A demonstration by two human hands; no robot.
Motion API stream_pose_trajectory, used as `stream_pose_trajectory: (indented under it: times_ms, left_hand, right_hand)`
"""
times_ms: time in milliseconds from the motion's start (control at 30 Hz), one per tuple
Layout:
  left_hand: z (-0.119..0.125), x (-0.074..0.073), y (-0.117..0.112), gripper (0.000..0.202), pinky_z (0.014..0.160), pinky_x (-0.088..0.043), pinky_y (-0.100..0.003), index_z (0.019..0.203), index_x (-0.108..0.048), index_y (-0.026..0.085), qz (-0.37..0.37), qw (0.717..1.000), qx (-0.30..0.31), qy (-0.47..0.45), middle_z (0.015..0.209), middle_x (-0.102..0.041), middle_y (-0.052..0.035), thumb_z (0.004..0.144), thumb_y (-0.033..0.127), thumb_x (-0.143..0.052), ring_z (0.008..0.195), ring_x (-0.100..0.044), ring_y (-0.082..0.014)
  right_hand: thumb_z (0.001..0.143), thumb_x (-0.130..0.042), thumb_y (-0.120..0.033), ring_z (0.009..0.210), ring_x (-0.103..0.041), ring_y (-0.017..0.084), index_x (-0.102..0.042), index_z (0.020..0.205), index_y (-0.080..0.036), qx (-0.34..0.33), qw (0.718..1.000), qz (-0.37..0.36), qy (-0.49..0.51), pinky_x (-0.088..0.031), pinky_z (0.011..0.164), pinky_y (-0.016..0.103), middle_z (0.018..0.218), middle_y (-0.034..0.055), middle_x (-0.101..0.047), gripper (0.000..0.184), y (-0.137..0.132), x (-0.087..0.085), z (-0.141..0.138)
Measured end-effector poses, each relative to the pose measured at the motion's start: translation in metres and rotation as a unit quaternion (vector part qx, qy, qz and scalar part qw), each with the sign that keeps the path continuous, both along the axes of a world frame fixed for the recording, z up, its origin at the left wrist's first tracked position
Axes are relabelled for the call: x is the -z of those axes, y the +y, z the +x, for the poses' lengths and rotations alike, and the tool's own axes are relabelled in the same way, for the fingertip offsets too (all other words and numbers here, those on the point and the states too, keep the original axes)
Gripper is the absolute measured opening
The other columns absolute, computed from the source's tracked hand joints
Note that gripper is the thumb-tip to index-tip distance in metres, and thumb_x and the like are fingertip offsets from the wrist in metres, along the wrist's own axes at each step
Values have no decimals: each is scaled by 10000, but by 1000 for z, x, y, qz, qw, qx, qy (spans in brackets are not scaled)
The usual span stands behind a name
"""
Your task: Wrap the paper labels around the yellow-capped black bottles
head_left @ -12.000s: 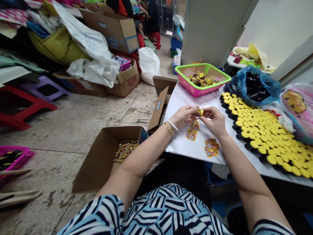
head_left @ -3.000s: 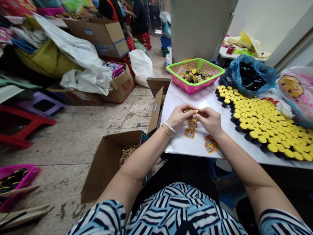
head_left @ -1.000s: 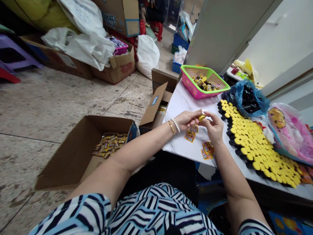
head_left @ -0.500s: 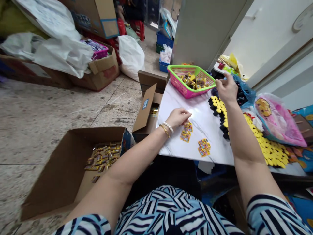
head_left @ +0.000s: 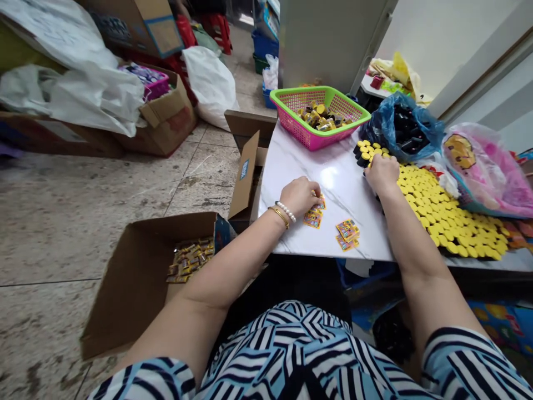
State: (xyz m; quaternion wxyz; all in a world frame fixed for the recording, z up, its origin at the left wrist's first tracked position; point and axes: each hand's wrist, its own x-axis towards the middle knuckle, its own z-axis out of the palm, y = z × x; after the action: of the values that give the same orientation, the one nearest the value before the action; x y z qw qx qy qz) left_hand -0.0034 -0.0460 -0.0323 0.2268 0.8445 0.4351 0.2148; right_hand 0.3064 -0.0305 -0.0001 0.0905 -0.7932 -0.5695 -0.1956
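My left hand (head_left: 300, 198), with bracelets at the wrist, is closed in a pinch at the small yellow printed cards (head_left: 312, 218) on the table. Its fingertips cover part of the upper card. A second little pile of the same cards (head_left: 347, 234) lies to the right. My right hand (head_left: 382, 173) reaches down to the left edge of the tightly packed black pieces with round yellow tops (head_left: 443, 208). Its fingers are curled around one of these pieces, mostly hidden under the hand.
A green-and-pink basket (head_left: 318, 139) holds loose yellow-and-black pieces. Behind the yellow tops are a blue bag of black pieces (head_left: 406, 130) and a pink plastic bag (head_left: 487, 172). An open carton (head_left: 125, 289) with wrapped pieces stands lower left; another carton (head_left: 245, 178) adjoins the table.
My right hand has come down from beside the basket to the yellow-topped pieces. My left hand has lowered onto the cards. The view has shifted slightly.
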Motion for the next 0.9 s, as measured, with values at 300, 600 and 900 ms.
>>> stream_pose_trajectory:
  times_ms: [300, 600, 900]
  left_hand:
    - [9, 1, -6, 162, 775, -472, -321, 882, -768, 172, 45, 996, 46, 64, 993, -703, -104, 920, 272, -647, 896, -661, -227]
    - [11, 5, -6, 75, 814, -486, -292, 809, -716, 173, 24, 996, 82, -34, 941, -673, -55, 843, 224, -758, 851, -640, -179]
    - [16, -8, -12, 120, 822, -490, -304, 868, -687, 184, 113, 985, -11, -130, 937, -632, -57, 947, 268, -652, 849, -600, -172]
  right_hand:
    - [797, -658, -299, 846, -601, 260, -667, 901, -208, -146, 983, 1, 112, -469, 769, 378, 926, 99, -703, 139, -50, -1, -64]
    - [843, -735, -378, 1103, -595, 334, -721, 960, -215, -257, 956, 38, 135, -475, 981, 488, 1115, 117, -692, 201, -73, -29, -79]
    - [952, -618, -572, 789, -678, 210, -731, 839, -231, -291, 862, 160, 384, -528, 756, 348, 829, 39, -736, 376, -84, -43, -110]
